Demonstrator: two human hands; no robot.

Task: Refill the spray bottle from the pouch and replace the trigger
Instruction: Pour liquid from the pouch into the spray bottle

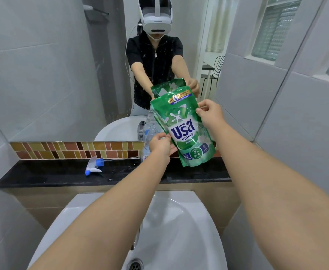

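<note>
A green refill pouch [183, 127] hangs tilted in the air above the black ledge [42, 176]. My left hand [159, 146] pinches its lower left edge. My right hand [209, 112] pinches its upper right edge. Behind the pouch stands a clear spray bottle [149, 137] with no trigger on it, partly hidden by the pouch and my left hand. The white and blue trigger [94, 166] lies on its side on the ledge, left of the bottle, with its thin tube pointing right.
A white sink [179, 230] with a drain [134, 266] sits below my arms. A mirror [62, 75] covers the wall behind the ledge and reflects a person with a headset. A strip of brown mosaic tiles [72, 150] runs under the mirror.
</note>
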